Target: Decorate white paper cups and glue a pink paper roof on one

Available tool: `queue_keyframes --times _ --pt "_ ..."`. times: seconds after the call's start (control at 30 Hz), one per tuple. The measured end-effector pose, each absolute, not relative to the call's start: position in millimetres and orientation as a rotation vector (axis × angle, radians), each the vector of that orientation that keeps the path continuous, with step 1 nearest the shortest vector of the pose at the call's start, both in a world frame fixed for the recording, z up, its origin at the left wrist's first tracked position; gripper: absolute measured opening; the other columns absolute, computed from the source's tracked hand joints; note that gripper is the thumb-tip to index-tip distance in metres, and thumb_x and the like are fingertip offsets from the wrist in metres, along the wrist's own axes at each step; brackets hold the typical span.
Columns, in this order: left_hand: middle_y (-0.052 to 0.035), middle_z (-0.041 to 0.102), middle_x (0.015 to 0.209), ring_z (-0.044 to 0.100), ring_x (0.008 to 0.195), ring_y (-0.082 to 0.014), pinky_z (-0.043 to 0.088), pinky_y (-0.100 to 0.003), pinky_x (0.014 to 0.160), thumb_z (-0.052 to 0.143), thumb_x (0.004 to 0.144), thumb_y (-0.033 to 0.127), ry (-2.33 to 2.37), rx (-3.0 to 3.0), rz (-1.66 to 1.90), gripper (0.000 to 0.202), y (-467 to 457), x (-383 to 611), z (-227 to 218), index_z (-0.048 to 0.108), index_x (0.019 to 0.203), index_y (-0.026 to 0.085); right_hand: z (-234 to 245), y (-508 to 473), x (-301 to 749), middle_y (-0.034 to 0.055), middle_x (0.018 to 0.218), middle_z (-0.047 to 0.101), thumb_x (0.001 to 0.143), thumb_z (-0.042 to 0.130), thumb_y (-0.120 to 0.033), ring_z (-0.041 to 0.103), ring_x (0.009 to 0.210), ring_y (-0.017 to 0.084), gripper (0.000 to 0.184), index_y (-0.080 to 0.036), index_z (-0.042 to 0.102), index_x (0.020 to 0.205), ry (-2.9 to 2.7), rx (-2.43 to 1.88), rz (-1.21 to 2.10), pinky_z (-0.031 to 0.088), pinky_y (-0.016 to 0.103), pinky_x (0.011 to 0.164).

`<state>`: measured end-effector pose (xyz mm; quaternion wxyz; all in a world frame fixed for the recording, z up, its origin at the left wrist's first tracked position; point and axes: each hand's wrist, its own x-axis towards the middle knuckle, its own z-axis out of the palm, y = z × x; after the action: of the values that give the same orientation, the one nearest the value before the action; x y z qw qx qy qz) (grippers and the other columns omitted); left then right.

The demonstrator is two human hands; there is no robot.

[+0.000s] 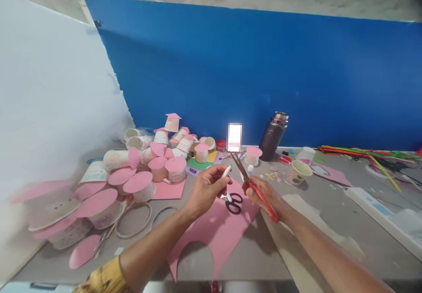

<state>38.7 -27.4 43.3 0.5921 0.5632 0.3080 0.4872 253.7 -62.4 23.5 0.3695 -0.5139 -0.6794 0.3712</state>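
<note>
My left hand [211, 183] pinches a slim white stick with a green tip [227, 170] between thumb and fingers. To its right, my right hand [263, 194] is wrapped around the red handles of a pair of scissors [244, 170]. Their dark blades point up and away, slightly apart, close to the white stick but not visibly touching it. Below both hands lies a pink sheet [214, 225] with a rounded cut-out at its near edge. A second pair of scissors with black handles [234, 204] rests on the sheet, partly hidden by my left hand.
Several paper cups with pink tops [138, 181] crowd the left. A dark bottle [273, 137] stands uncapped by the blue panel [250, 73]. Rightward are a patterned cup [300, 172], coloured pipe cleaners [352, 151] and a white tray [379, 214]. A tape-like ring [133, 220] lies left.
</note>
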Motion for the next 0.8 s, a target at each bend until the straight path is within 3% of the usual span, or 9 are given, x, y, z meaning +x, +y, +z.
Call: queue_keyframes --times 0.1,0.2,0.37,0.8 --pt "0.0008 0.067 0.071 0.050 0.051 -0.0076 0.041 -0.022 0.049 0.079 0.076 0.031 0.742 1.260 1.191 0.034 -18 35 30 0.072 0.105 0.015 12 -48 239 0.0023 0.089 0.065 0.081 0.064 -0.045 0.059 0.075 0.020 0.024 -0.023 0.057 0.090 -1.802 -1.437 0.765 0.050 0.033 0.070" --pt "0.0021 0.062 0.071 0.048 0.055 -0.0077 0.041 -0.022 0.051 0.078 0.076 0.029 0.794 1.259 1.193 0.036 -19 36 24 0.076 0.108 0.014 3 -49 236 -0.0007 0.084 0.062 0.076 0.066 -0.038 0.055 0.070 0.018 0.023 -0.025 0.053 0.090 -1.814 -1.525 0.656 0.048 0.032 0.067" --pt "0.0025 0.055 0.069 0.045 0.060 -0.0090 0.042 -0.022 0.054 0.073 0.080 0.026 0.827 1.357 1.192 0.027 -25 40 27 0.081 0.104 0.016 9 -57 233 -0.0008 0.083 0.060 0.071 0.073 -0.040 0.053 0.068 0.018 0.030 -0.025 0.052 0.085 -1.797 -1.596 0.509 0.045 0.031 0.064" --pt "-0.0021 0.064 0.079 0.051 0.071 -0.0131 0.045 -0.025 0.064 0.072 0.085 0.026 0.976 1.460 1.225 0.017 -31 41 21 0.082 0.098 0.019 7 -60 229 -0.0008 0.074 0.059 0.074 0.076 -0.045 0.051 0.063 0.017 0.032 -0.025 0.052 0.079 -1.765 -1.659 0.391 0.041 0.029 0.060"
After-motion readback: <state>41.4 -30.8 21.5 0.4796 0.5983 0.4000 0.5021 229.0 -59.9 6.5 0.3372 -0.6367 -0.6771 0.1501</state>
